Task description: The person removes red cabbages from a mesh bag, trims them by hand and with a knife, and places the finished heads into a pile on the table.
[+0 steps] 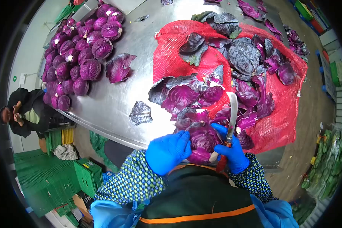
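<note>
A red cabbage (203,140) sits at the table's near edge, close to my body. My left hand (169,151), in a blue glove, grips its left side with curled fingers. My right hand (233,152), also gloved, is closed round the red-brown handle of a knife (233,114) whose curved blade points up and away from me. The thumb side of that hand touches the cabbage. Loose purple leaves (182,97) lie just beyond the cabbage. Under many of them spreads a red mesh sack (277,125), with an untrimmed dark cabbage (244,56) on it.
Trimmed red cabbages (90,69) are heaped at the left of the metal table (119,108). Single leaves (140,113) lie between heap and sack. Green crates (88,176) stand on the floor at left, near another person (30,112). Bagged green vegetables (328,163) are at right.
</note>
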Demonstrator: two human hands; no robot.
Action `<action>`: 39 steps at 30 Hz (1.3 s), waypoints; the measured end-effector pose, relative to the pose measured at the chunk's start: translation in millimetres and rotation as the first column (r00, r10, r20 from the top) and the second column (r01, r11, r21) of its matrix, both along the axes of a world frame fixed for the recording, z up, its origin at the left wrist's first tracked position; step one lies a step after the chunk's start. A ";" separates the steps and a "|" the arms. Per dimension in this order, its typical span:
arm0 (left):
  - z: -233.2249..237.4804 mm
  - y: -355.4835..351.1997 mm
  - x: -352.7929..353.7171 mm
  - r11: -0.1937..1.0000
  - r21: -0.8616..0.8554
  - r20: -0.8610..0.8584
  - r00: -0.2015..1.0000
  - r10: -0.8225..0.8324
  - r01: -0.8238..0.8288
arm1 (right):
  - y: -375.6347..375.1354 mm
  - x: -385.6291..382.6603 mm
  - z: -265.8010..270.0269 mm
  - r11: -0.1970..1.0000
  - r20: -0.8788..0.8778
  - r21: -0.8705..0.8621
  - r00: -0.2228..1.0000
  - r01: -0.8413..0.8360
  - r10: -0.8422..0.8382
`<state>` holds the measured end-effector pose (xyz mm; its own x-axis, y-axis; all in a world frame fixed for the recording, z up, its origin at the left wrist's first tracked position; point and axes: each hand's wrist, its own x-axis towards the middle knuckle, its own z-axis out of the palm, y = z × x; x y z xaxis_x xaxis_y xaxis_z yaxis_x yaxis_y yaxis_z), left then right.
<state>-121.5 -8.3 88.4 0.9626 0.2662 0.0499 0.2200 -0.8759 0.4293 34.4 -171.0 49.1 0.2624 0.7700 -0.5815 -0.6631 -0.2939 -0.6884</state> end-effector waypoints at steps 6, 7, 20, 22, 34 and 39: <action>12.9 -3.3 11.7 0.836 -0.502 -0.004 0.968 0.251 -0.219 | -3.5 -2.4 -4.3 0.994 -0.179 0.055 0.980 0.093 -0.082; 16.8 -8.2 15.0 0.869 -0.444 0.078 0.957 0.279 -0.217 | -3.2 -3.5 -4.0 0.993 -0.122 0.063 0.989 0.097 -0.089; -109.7 11.5 -30.6 0.144 -0.955 -0.126 0.791 0.599 -0.260 | -4.2 -6.3 -21.1 0.955 -0.429 0.275 0.903 0.108 0.021; -55.6 -6.3 -14.9 -0.177 -0.976 -0.212 0.743 0.635 -0.127 | 1.2 -5.8 -11.0 0.943 -0.316 0.292 0.947 0.162 -0.064; 22.2 14.3 -23.5 -0.097 -0.981 0.156 0.979 0.133 0.170 | 36.9 34.1 13.1 0.975 0.341 -0.047 0.921 0.218 -0.190; -52.4 -33.3 -23.8 -0.679 -0.642 -0.197 0.780 0.594 0.355 | 25.8 2.3 40.0 0.920 -0.143 0.383 0.979 -0.080 0.145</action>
<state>-145.3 -41.6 36.0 0.8193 0.4129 -0.3979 -0.3611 0.9105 0.2015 36.7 -145.2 89.1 0.0865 0.9581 -0.2731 -0.7545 -0.1160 -0.6459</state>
